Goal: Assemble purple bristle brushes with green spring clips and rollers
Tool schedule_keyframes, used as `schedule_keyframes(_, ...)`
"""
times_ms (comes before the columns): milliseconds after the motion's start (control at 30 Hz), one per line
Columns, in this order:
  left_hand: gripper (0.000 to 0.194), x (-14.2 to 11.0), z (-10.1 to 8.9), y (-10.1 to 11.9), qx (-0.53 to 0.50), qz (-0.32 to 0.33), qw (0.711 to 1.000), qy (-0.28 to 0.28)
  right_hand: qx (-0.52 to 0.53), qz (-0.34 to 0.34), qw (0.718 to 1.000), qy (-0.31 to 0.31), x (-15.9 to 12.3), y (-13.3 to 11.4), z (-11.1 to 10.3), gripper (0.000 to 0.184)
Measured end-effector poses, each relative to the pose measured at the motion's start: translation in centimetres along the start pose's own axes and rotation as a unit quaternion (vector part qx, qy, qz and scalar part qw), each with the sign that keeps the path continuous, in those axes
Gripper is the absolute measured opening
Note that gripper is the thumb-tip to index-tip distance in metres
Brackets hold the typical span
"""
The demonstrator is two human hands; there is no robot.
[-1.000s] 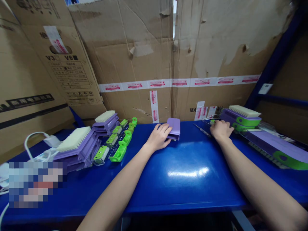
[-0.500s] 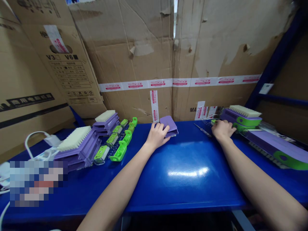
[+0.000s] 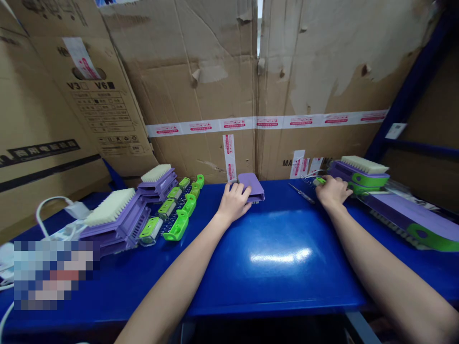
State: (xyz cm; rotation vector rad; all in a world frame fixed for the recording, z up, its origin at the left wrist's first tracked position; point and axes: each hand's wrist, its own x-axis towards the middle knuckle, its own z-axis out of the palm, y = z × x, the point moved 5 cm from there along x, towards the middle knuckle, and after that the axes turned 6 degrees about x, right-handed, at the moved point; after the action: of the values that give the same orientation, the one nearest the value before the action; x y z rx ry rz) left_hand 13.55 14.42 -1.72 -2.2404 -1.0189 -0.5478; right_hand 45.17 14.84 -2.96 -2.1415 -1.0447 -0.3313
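My left hand (image 3: 234, 199) grips the near left side of a purple plastic brush housing (image 3: 254, 184) lying bristles down near the back of the table; its open end faces me. My right hand (image 3: 333, 193) is closed, with its fingers curled down at the back right. A small green part (image 3: 319, 181) shows at its fingertips, mostly hidden by the hand. Just left of that hand lies a thin screwdriver (image 3: 301, 193). Beside its right side stand finished-looking purple brushes (image 3: 362, 172) with green ends, one stacked bristles up.
On the left stand stacked purple brush housings (image 3: 118, 215) with cream bristles. Alongside them are rows of green-topped boxed modules (image 3: 150, 230), small springs and green end caps (image 3: 177, 227). A white plug and cable (image 3: 77, 209) lie far left. Cardboard (image 3: 201, 95) walls the back of the blue table (image 3: 279, 286).
The purple housing has tipped slightly under my left hand, showing a little more of its open end. My right hand has barely moved.
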Motion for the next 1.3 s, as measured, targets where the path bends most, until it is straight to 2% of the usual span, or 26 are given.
schedule_keyframes(133, 0.037, 0.0, -0.1, -0.1, 0.009, -0.028, 1.000, 0.004, -0.005, 0.004, 1.000, 0.019, -0.1, 0.2, 0.1, 0.038)
schedule_keyframes(300, 0.033, -0.1, 0.1, -1.2, 0.044, -0.099, 0.994, 0.001, -0.008, -0.003, 1.000, 0.011, 0.0, 0.4, 0.5, 0.035)
schedule_keyframes(467, 0.026, -0.3, 0.7, -1.9, 0.053, -0.104, 0.993, -0.009, -0.017, -0.012, 1.000, 0.003, 0.0, 0.2, 0.3, 0.035)
schedule_keyframes(533, 0.024, -0.2, 0.7, -1.5, 0.014, -0.067, 0.998, -0.008, -0.019, -0.014, 1.000, -0.001, -0.1, 0.2, 0.3, 0.035)
schedule_keyframes(667, 0.037, -0.1, 0.0, 0.9, -0.099, 0.093, 0.991, 0.001, -0.024, -0.020, 1.000, -0.005, 0.0, 0.2, 0.4, 0.034)
schedule_keyframes(733, 0.043, 0.0, -0.3, 1.5, -0.116, 0.106, 0.988, 0.008, -0.032, -0.019, 0.999, -0.006, 0.0, 0.3, 0.5, 0.034)
schedule_keyframes(833, 0.053, 0.1, -0.1, 1.5, -0.129, 0.077, 0.989, -0.004, -0.045, -0.023, 0.999, -0.010, 0.0, 0.2, 0.5, 0.033)
schedule_keyframes(967, 0.067, -0.3, 1.4, 0.5, -0.148, 0.002, 0.986, -0.078, -0.057, -0.021, 0.998, -0.011, 0.0, 0.0, 0.4, 0.032)
schedule_keyframes(1067, 0.070, -0.5, 2.0, 0.1, -0.154, -0.026, 0.981, -0.119, -0.060, -0.024, 0.998, -0.018, -0.1, -0.2, 0.4, 0.032)
schedule_keyframes(1300, 0.066, -0.4, 1.9, 0.1, -0.160, -0.040, 0.978, -0.130, -0.050, -0.026, 0.998, -0.014, -0.1, -0.3, 0.3, 0.032)
